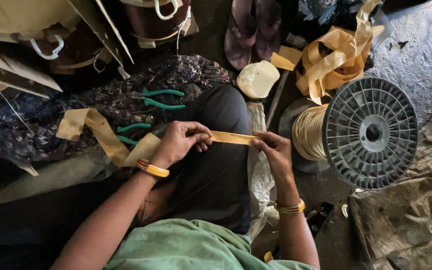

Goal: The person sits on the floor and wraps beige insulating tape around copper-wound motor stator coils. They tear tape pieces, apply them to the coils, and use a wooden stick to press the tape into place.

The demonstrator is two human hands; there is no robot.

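We pinched the flat yellow tape strip [232, 137] taut between left hand [180, 142] and right hand [274, 150], best kept untwisted.

A strip of tape [231, 137] stretches between the left hand [178, 142] and the right hand [275, 150], above the person's lap. Right of the right hand lies a spool [368, 132] on its side — behind it, a heap of loose tape [333, 60]. Left of the left hand, two pliers [158, 99] rest on a cloth [76, 115]; sandals [253, 30] lie beyond.
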